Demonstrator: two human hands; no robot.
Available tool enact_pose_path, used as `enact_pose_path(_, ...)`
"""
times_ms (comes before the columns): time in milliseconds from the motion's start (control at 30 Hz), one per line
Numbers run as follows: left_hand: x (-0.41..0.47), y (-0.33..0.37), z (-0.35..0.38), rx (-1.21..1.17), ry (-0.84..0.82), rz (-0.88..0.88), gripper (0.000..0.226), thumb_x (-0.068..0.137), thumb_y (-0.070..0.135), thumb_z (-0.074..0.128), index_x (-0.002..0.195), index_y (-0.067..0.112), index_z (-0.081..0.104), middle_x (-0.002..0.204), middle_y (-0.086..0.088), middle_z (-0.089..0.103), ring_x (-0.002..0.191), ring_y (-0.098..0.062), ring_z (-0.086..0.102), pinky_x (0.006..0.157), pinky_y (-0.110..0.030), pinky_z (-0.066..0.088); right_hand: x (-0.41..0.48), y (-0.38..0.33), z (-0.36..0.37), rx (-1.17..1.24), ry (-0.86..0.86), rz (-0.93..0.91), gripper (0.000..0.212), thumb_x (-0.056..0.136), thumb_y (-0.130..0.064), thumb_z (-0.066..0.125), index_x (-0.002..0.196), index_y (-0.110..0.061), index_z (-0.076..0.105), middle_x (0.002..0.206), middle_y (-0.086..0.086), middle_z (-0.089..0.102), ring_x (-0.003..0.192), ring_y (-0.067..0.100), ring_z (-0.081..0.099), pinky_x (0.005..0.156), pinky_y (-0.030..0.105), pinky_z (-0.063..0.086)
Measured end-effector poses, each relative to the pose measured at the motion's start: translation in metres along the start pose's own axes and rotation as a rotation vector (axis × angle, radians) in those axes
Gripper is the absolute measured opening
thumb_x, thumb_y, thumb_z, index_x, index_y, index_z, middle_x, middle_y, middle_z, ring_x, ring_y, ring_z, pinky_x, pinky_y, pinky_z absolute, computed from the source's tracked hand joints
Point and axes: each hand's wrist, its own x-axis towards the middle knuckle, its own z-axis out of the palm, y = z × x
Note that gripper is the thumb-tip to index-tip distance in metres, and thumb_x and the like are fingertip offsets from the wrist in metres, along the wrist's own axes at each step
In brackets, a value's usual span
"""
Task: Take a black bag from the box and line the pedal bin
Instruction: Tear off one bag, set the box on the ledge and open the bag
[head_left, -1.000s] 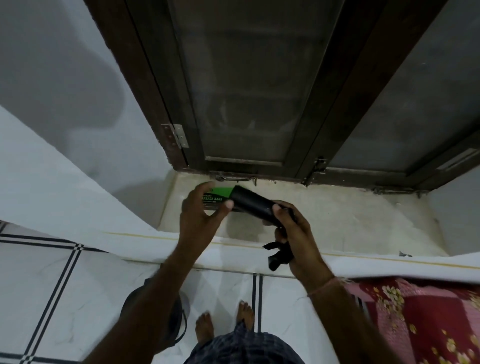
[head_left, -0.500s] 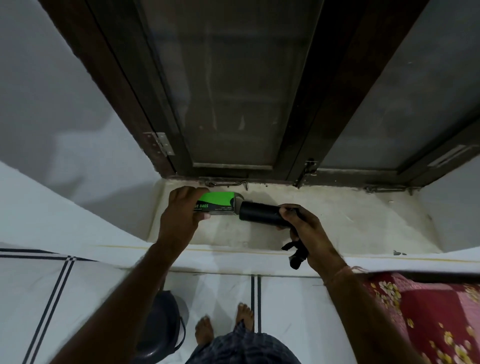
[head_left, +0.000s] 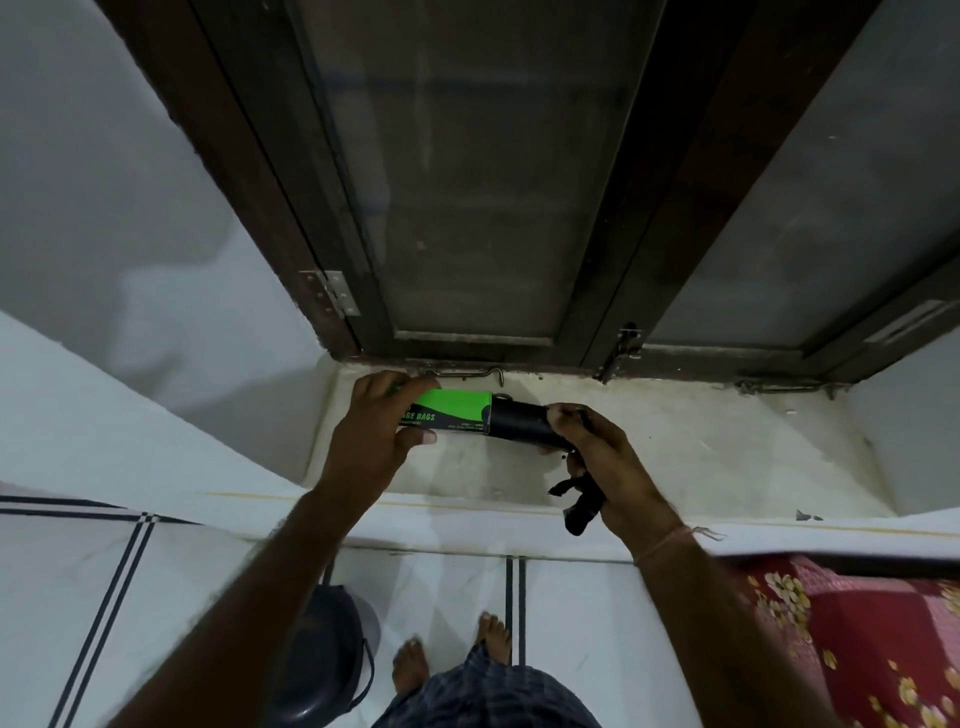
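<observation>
Your left hand (head_left: 382, 434) wraps around one end of the box (head_left: 451, 412), a slim cardboard carton printed bright green and black with white lettering, thumb under its near face and fingers over the top. Your right hand (head_left: 597, 457) closes on the black roll (head_left: 519, 425), a smooth, matte plastic cylinder that sticks out of the open end of the box. Box and roll share one long axis, lying nearly level and running from your left hand across to your right, the roll's free end pointing into your right palm. A crumpled, twisted black bag (head_left: 581, 503) hangs loose from the underside of your right hand, limp and wrinkled.

Below both hands lies a pale stone window sill (head_left: 701, 457), rough and stained, with a dark wooden window frame (head_left: 639, 234) and dusty glass panes beyond your fingers. Nearer to you than the hands, white floor tiles (head_left: 197, 597) carry thin dark double lines. The pedal bin (head_left: 322, 654), dark, rounded plastic with its lid shut, stands on the floor under your left forearm. A red flowered cloth (head_left: 872, 634) lies under your right forearm
</observation>
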Motion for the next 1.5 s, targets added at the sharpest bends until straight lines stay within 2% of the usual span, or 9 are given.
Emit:
enact_pose_path(100,-0.006,-0.003,0.006,-0.085,-0.018,-0.011,0.054,0.086,0.026,0.077,0.136,0.024,0.058,0.131,-0.004,0.058,0.121,-0.022,0.045,0.083,-0.036,0.053,-0.01,0.002,0.01,-0.08,-0.071,-0.131,0.022,0.096,-0.02,0.069,0.117,-0.021,0.072,0.079,-0.02,0.069,0.062,-0.002,0.059,0.065,0.034,0.057)
enact_pose_path(300,-0.019,-0.004,0.011,-0.129,-0.031,-0.051,0.055,0.085,0.043,0.068,0.136,0.028,0.057,0.121,0.011,0.053,0.113,-0.016,0.043,0.084,-0.013,0.035,-0.012,0.005,0.028,-0.133,-0.057,-0.157,0.033,0.092,-0.021,0.074,0.123,-0.03,0.066,0.103,0.002,0.072,0.087,0.012,0.067,0.055,0.037,0.059)
enact_pose_path(433,-0.025,-0.005,0.013,-0.191,-0.004,-0.114,0.062,0.079,0.058,0.064,0.135,0.031,0.059,0.117,0.012,0.054,0.11,-0.018,0.049,0.087,-0.026,0.041,-0.015,0.014,0.037,-0.099,0.077,-0.199,0.029,0.091,-0.022,0.075,0.118,-0.026,0.063,0.083,-0.004,0.071,0.081,0.014,0.066,0.057,0.045,0.059)
enact_pose_path(533,-0.032,-0.005,0.017,-0.245,0.013,-0.143,0.065,0.078,0.061,0.064,0.135,0.03,0.059,0.118,0.01,0.057,0.109,-0.02,0.054,0.09,-0.036,0.048,-0.022,0.015,0.041,-0.155,-0.033,-0.291,0.026,0.1,-0.028,0.063,0.124,-0.024,0.068,0.112,-0.002,0.075,0.092,0.016,0.07,0.056,0.027,0.058)
enact_pose_path(633,-0.038,-0.005,0.017,-0.292,0.04,-0.16,0.065,0.079,0.061,0.065,0.135,0.029,0.06,0.118,0.011,0.057,0.108,-0.018,0.055,0.092,-0.04,0.051,-0.026,0.015,0.04,-0.18,-0.155,-0.259,0.034,0.099,-0.034,0.061,0.133,-0.029,0.066,0.124,-0.001,0.07,0.062,0.003,0.061,0.047,0.027,0.05)
enact_pose_path(833,-0.044,-0.004,0.019,-0.329,0.061,-0.161,0.065,0.079,0.059,0.067,0.135,0.027,0.06,0.121,0.009,0.059,0.108,-0.018,0.055,0.091,-0.042,0.052,-0.013,0.021,0.039,-0.271,-0.033,-0.318,0.038,0.087,-0.017,0.079,0.124,-0.02,0.072,0.114,0.0,0.068,0.099,0.01,0.067,0.077,0.033,0.059)
enact_pose_path(933,-0.047,-0.003,0.019,-0.34,0.073,-0.177,0.066,0.078,0.059,0.066,0.135,0.025,0.06,0.12,0.008,0.058,0.108,-0.018,0.056,0.091,-0.041,0.052,-0.016,0.022,0.043,-0.192,0.12,-0.28,0.038,0.084,-0.015,0.082,0.119,-0.019,0.069,0.094,-0.001,0.072,0.076,0.003,0.066,0.056,0.024,0.055)
enact_pose_path(1200,-0.051,-0.003,0.018,-0.314,0.083,-0.097,0.06,0.082,0.051,0.068,0.133,0.022,0.062,0.122,0.011,0.057,0.111,-0.019,0.054,0.092,-0.031,0.047,-0.019,0.03,0.053,-0.166,0.036,-0.326,0.036,0.088,-0.003,0.075,0.124,-0.01,0.072,0.107,0.005,0.076,0.058,-0.007,0.06,0.062,0.004,0.044)
enact_pose_path(1500,-0.053,-0.006,0.019,-0.356,0.142,-0.147,0.057,0.08,0.035,0.076,0.134,0.026,0.061,0.121,0.011,0.057,0.111,-0.019,0.054,0.091,-0.035,0.049,-0.02,0.044,0.053,-0.17,0.214,-0.407,0.037,0.087,-0.012,0.079,0.119,-0.031,0.073,0.11,-0.007,0.068,0.083,0.017,0.066,0.076,0.037,0.058)
